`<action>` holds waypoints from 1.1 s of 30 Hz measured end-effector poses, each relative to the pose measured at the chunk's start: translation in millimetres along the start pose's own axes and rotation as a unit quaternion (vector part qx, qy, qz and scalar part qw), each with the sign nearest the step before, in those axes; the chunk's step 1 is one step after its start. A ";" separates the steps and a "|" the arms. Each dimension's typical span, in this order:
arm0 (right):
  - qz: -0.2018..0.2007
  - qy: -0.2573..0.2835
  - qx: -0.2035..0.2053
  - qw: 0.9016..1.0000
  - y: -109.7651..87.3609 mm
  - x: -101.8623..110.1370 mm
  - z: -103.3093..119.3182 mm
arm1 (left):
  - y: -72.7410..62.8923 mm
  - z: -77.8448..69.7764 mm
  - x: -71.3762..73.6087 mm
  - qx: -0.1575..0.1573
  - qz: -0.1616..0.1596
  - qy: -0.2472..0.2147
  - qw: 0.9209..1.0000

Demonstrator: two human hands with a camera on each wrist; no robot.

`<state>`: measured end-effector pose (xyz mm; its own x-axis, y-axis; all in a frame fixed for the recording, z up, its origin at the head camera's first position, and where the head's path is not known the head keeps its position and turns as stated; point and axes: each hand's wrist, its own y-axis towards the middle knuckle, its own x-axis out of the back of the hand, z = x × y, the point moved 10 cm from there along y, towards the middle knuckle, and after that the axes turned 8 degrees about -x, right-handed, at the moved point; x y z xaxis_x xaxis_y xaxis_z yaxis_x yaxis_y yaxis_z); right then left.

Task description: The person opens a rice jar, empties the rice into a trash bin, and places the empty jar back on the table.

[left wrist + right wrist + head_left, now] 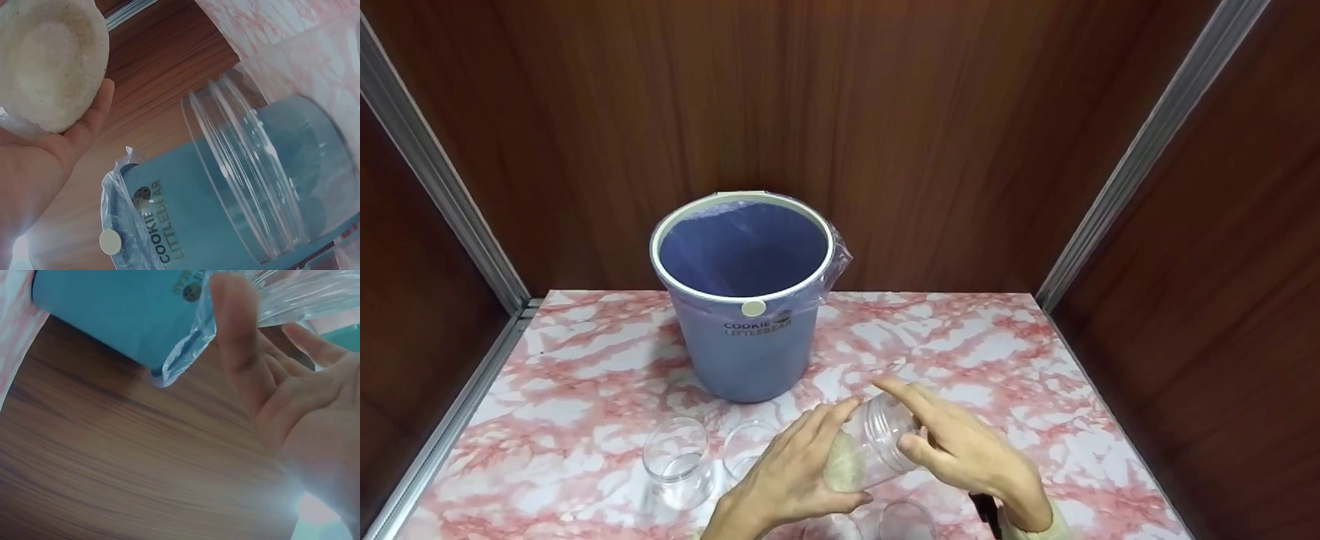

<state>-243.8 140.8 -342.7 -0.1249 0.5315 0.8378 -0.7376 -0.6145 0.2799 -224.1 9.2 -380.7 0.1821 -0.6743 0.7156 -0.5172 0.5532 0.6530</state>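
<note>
A clear plastic jar [877, 442] is tilted on its side between both hands, in front of the bin. My left hand [795, 469] grips its base end, fingers over the top and thumb below. At that end a pale, off-white round mass [53, 62] shows, its edge uneven and partly browned. My right hand [971, 450] is at the ridged mouth end, index finger along the top and thumb at the near side. In the right wrist view, the fingers [236, 343] are beside clear ribbed plastic [309, 295].
A blue bin [750, 352] with a pale rim and a clear liner stands on the red-and-white marbled table [960, 345]. Clear jars [679, 457] stand left of the hands, and more clear round rims [906, 519] show at the near edge. Brown panels [840, 135] enclose the table.
</note>
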 end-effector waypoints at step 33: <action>-0.004 -0.061 -0.057 0.996 -3.4 -5.2 2.1 | -5.4 -1.7 -10.2 0.025 0.016 -0.005 1.000</action>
<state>-239.3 138.9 -347.0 -0.0427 0.4568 0.8886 -0.8101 -0.5363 0.2368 -221.8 13.9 -391.1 0.1561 -0.6617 0.7334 -0.5647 0.5494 0.6159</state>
